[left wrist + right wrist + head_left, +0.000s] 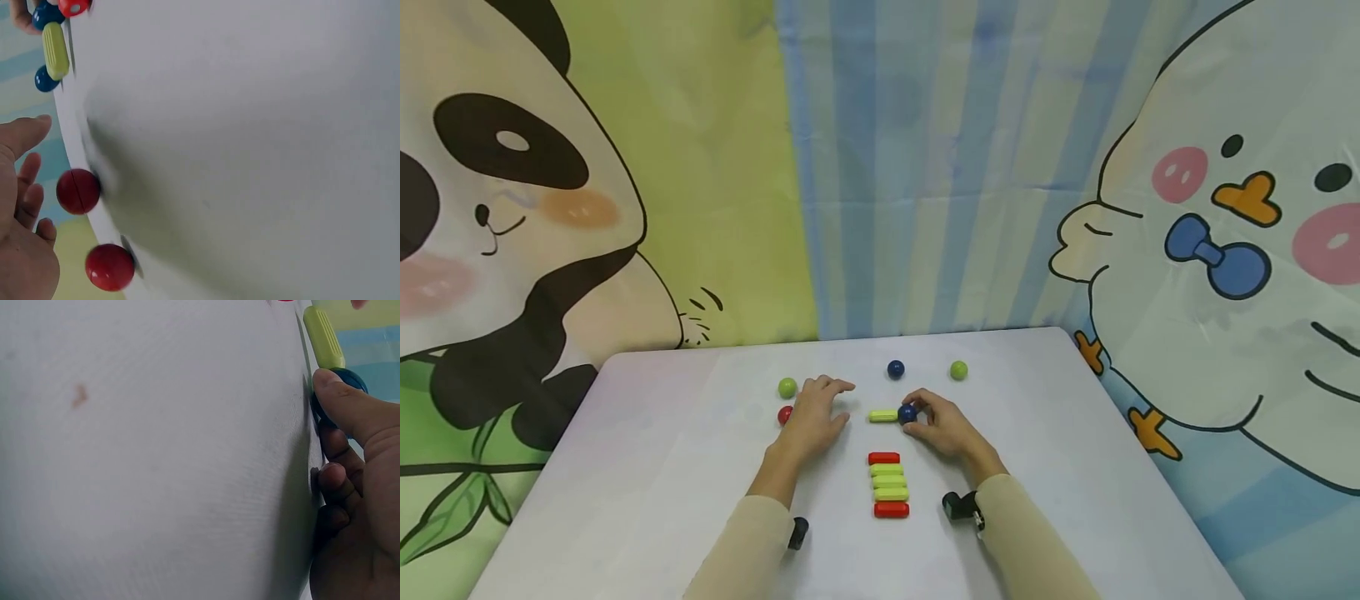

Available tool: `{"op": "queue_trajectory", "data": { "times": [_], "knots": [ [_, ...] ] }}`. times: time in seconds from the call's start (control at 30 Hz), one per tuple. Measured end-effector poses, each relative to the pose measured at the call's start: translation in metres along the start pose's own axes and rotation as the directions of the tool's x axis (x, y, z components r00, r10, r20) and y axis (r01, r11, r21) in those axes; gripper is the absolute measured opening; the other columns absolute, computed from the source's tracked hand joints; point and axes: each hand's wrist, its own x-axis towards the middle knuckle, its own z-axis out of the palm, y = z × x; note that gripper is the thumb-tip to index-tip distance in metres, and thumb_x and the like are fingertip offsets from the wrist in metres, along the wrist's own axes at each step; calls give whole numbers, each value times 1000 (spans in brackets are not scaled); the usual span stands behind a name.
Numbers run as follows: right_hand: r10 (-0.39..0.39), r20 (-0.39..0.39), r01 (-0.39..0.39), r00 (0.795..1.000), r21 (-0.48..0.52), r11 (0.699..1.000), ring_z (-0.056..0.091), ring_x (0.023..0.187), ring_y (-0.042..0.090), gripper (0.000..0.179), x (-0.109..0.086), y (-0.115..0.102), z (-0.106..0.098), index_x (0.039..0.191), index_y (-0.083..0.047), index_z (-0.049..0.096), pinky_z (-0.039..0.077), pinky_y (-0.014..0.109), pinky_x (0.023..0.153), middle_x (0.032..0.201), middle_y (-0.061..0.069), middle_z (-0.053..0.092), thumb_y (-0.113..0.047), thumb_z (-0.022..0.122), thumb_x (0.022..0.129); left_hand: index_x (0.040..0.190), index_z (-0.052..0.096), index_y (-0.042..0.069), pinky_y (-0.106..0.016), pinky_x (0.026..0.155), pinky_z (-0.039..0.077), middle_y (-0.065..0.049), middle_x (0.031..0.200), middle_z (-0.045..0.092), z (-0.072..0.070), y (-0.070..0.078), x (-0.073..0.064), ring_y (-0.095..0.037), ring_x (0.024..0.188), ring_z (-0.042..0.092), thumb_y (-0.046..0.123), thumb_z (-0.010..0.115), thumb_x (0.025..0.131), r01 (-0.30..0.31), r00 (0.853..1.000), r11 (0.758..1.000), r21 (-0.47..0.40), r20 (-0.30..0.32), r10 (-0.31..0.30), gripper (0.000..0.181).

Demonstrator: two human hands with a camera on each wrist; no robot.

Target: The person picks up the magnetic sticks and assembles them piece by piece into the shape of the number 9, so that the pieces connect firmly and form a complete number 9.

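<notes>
My right hand (pixel 946 428) pinches a dark blue ball (pixel 907 414) between thumb and fingers. The ball meets the right end of a yellow-green ridged rod (pixel 882 416) lying on the table. In the right wrist view the thumb partly covers the blue ball (pixel 351 379) beside the rod (pixel 324 337). To the left, my left hand (pixel 812 419) holds nothing, its fingers loosely extended. Near it lies a red ball (pixel 785 415). The left wrist view has two red balls, one with a seam (pixel 78 191) and one glossier (pixel 110 267); the hand hides one from the head view.
Toward me lies a column of rods, with a red rod (pixel 883 457) at the far end, several yellow-green rods (pixel 889 482) between, and a red rod (pixel 891 509) nearest. Farther back sit a green ball (pixel 787 387), a blue ball (pixel 896 369) and another green ball (pixel 958 370).
</notes>
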Motion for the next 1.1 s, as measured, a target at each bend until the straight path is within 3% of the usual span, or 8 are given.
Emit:
{"op": "queue_trajectory", "data": {
  "times": [0.17,0.4,0.73,0.93,1.1],
  "knots": [
    [22,-2,-22,1000,-8,1000,51,89,18,35,1,-2,2,125,-28,61,43,33,76,116,0,63,-24,77,94,130,66,22,-48,100,43,-5,131,58,-6,-14,1,-29,117,47,16,79,88,-3,996,1000,26,-91,5,44],
    [-5,-5,5,1000,-30,1000,51,89,17,36,2,2,-2,126,-27,61,43,32,76,116,0,64,-25,77,94,130,67,22,-54,100,29,-8,134,56,-9,-20,4,-35,128,40,22,80,86,55,993,998,35,-104,-51,45],
    [12,-11,-12,1000,-15,1000,52,90,18,36,0,5,-1,125,-28,62,44,32,77,117,0,64,-25,78,93,135,63,21,-59,100,26,-12,134,57,-20,-32,0,-37,128,41,26,77,89,94,996,993,65,-9,-94,49],
    [28,-16,-28,999,-13,1000,51,88,17,37,0,4,5,125,-30,62,43,32,76,116,-2,63,-24,78,93,128,68,22,-59,98,22,-5,118,64,-22,-41,-4,-34,125,43,31,81,86,116,993,992,49,22,-117,45],
    [10,-18,-11,1000,-32,999,51,88,18,37,2,5,6,126,-29,61,43,32,75,115,-2,64,-25,77,94,125,70,24,-58,98,21,-3,117,68,-22,-41,-5,-35,126,41,31,82,87,114,992,993,45,49,-116,40]
  ]
}}
